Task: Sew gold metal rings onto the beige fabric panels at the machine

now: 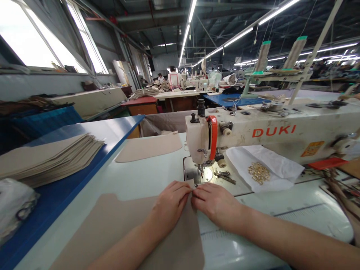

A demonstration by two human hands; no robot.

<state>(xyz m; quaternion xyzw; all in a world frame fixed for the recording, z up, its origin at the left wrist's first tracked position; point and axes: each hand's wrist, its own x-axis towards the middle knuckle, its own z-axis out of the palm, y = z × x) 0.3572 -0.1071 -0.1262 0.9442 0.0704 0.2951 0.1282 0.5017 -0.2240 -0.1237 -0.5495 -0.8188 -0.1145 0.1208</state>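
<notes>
One beige panel (120,217), smooth, far edge stepped.

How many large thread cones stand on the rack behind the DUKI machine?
2: the left cone and, beside it, the right cone, both left of the slanted pole. None there appears hidden.
</notes>
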